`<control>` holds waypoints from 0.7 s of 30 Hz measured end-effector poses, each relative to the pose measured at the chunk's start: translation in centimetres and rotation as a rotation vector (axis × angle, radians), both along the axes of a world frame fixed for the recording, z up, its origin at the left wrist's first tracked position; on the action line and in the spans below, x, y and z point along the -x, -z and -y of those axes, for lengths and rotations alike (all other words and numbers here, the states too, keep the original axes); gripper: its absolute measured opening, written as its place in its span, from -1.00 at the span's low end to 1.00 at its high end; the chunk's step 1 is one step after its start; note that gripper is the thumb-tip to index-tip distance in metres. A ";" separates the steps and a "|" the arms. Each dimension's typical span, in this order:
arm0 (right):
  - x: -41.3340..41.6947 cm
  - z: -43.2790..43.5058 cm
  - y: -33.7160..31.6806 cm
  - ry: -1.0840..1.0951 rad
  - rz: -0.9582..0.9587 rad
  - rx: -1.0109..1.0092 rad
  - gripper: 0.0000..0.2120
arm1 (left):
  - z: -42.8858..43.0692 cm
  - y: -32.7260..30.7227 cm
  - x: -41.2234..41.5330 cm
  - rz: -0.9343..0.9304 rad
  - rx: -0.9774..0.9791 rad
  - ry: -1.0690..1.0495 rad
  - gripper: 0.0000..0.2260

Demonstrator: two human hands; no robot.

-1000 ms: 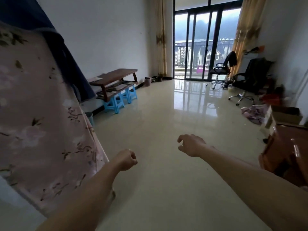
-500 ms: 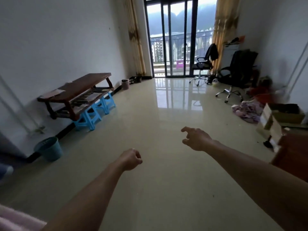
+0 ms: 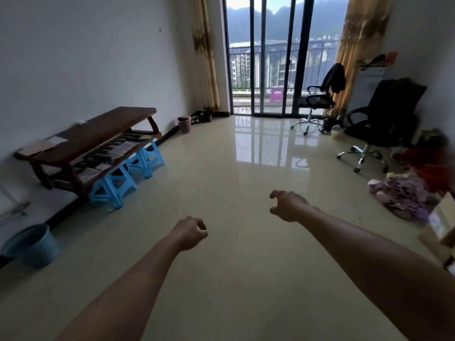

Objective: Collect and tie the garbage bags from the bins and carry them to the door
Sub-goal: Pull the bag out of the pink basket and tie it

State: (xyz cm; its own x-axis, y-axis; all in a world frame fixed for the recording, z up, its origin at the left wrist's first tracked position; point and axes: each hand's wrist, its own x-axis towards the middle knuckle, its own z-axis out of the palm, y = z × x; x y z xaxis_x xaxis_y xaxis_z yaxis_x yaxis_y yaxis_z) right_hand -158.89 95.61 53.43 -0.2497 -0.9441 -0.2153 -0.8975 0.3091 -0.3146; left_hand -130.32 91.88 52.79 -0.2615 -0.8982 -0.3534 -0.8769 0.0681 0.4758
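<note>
Blue bin (image 3: 30,246) nearer now, hands (image 3: 190,232) empty

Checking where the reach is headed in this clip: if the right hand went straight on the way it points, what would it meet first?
Nothing close. The right hand, empty and loosely curled, points up the bare floor toward the balcony door. The way looks free that far, though depth is hard to judge.

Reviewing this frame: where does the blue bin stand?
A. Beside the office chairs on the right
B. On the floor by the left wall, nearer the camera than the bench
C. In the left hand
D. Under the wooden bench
B: the blue bin stands on the floor against the left wall, nearer than the bench; both hands are empty.
</note>
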 end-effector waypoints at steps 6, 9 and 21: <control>1.0 18.0 0.7 -0.153 -0.008 0.040 -0.53 | 15.1 1.8 1.2 0.058 -0.076 -0.072 -0.79; 2.0 27.7 2.9 -0.214 -0.030 0.038 -0.53 | 25.1 3.8 2.5 0.085 -0.103 -0.098 -0.79; 15.6 61.6 0.8 -0.003 -0.032 0.016 -0.52 | 63.9 0.3 15.1 0.068 -0.069 0.038 -0.83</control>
State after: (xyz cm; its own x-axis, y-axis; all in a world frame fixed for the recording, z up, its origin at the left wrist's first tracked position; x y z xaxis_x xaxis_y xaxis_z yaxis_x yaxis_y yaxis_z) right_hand -174.45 34.03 52.64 -0.2531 -0.9482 -0.1921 -0.9083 0.3013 -0.2903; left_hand -145.40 27.94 52.44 -0.2684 -0.8611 -0.4318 -0.9047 0.0714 0.4200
